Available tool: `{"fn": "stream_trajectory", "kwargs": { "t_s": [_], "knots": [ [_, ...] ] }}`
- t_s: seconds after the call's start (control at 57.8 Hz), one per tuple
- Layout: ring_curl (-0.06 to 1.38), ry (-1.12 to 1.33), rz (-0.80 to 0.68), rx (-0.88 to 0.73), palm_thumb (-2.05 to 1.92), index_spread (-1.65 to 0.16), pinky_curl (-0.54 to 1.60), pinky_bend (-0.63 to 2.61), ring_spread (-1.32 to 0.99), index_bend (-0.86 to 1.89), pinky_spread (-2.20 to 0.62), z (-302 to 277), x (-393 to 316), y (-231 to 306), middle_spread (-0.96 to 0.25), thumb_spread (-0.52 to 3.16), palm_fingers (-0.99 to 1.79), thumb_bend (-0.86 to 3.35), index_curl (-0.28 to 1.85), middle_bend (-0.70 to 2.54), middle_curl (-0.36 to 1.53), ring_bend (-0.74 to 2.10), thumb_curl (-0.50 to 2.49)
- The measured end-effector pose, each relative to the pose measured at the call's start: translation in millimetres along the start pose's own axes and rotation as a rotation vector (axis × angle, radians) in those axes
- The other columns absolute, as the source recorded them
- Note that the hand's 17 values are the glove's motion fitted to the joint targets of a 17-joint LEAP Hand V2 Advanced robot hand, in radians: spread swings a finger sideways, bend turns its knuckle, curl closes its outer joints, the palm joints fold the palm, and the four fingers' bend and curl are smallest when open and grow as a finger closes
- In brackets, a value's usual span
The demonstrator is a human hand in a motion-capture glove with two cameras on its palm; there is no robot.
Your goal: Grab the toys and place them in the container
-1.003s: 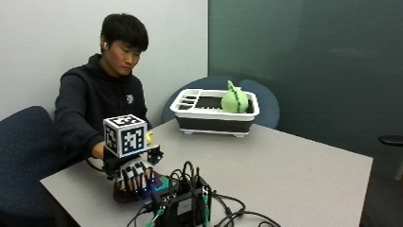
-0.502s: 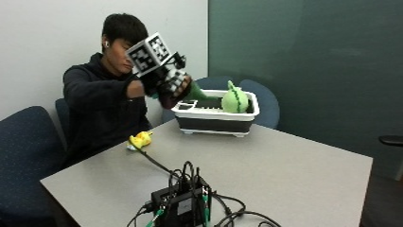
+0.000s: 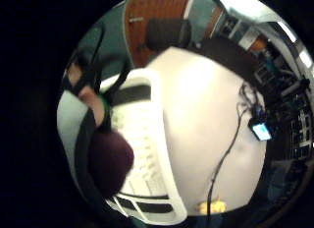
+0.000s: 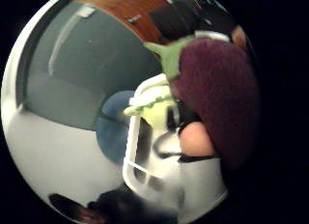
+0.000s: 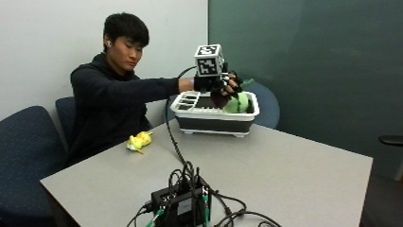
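Observation:
My gloved right hand [image 5: 217, 85] hovers over the white container [image 5: 189, 105] at the table's far side and grips a dark purple eggplant toy [image 5: 220, 99] that hangs just above the basket. In the thumb side palm view the eggplant toy [image 4: 217, 98] with its green stem fills the space by the palm, a fingertip curled under it, above the container's rim [image 4: 131, 151]. A green plush toy [image 5: 237, 104] lies inside the container. A yellow toy [image 5: 140, 141] lies on the table near the person, also seen as the yellow toy [image 3: 212, 207] in the little finger side view.
A black electronics box [image 5: 182, 205] with a tangle of cables sits at the table's near edge, and one cable runs up to the hand. Blue chairs [image 5: 264, 101] stand behind the container and beside the person. Grey table surface [image 5: 283, 165] spreads to the right.
The hand has lifted the purple toy from the near left of the table and carried it up and across to above the container. The yellow toy has stayed on the table.

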State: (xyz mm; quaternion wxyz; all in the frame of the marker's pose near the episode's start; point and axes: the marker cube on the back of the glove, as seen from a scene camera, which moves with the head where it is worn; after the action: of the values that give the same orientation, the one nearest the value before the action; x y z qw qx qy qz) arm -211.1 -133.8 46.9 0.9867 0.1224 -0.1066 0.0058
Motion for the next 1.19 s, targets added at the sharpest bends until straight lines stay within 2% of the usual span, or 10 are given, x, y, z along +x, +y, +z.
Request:
{"fn": "stream_trajectory", "kwargs": {
  "t_s": [0.035,0.052,0.086,0.121,0.329,0.415,0.519,0.796,0.969,1.193],
  "knots": [
    [0.61,-0.026,-0.001,-0.085,0.41,-0.21,0.58,1.13,-0.29,0.2,-0.33,2.0,6.2,2.3,-0.22,1.09,0.39,-0.08,0.34,0.83,0.78,1.33,0.61],
    [0.62,-0.04,-0.007,-0.114,0.38,-0.21,0.59,1.14,-0.28,0.19,-0.32,1.5,9.5,4.1,-0.21,1.11,0.38,-0.08,0.35,0.82,0.77,1.34,0.59],
    [0.58,-0.062,-0.027,-0.136,0.25,-0.18,0.6,1.18,-0.22,0.19,-0.24,-2.8,16.9,8.6,-0.16,1.12,-0.16,-0.11,0.36,0.58,0.71,1.13,0.54],
    [0.53,-0.072,-0.055,-0.129,0.18,-0.17,0.56,1.15,-0.17,0.19,-0.18,-9.6,23.4,16.0,-0.12,1.13,-0.3,-0.1,0.35,0.48,0.66,0.96,0.51],
    [0.31,-0.034,-0.171,-0.202,0.08,-0.15,0.41,0.92,-0.06,0.17,-0.02,-71.9,108.1,91.0,-0.04,1.2,-0.14,-0.02,0.34,0.31,0.53,0.59,0.43],
    [0.28,0.008,-0.115,-0.276,0.08,-0.16,0.38,0.85,-0.04,0.18,0.0,-92.3,164.4,113.3,-0.03,1.22,-0.14,-0.02,0.35,0.29,0.52,0.47,0.41],
    [0.24,0.106,-0.239,-0.422,0.09,-0.18,0.36,0.78,-0.02,0.18,0.01,-65.7,176.2,187.5,-0.02,1.22,-0.14,-0.01,0.36,0.23,0.49,0.33,0.39],
    [0.16,0.269,-0.227,-0.676,0.18,-0.2,0.32,0.64,0.01,0.21,0.03,1.1,243.8,266.1,0.0,1.2,-0.23,0.0,0.4,0.11,0.37,0.11,0.38],
    [0.11,0.383,-0.272,-0.586,0.29,-0.19,0.31,0.58,0.01,0.37,0.03,35.2,244.4,279.4,0.01,1.23,-0.18,0.02,0.46,0.11,0.31,0.08,0.39],
    [0.09,0.287,-0.329,-0.388,0.57,-0.22,0.26,0.39,-0.05,0.87,0.01,39.5,225.5,268.2,-0.09,1.3,0.25,0.15,0.6,0.27,0.33,0.17,0.48]
  ]
}}
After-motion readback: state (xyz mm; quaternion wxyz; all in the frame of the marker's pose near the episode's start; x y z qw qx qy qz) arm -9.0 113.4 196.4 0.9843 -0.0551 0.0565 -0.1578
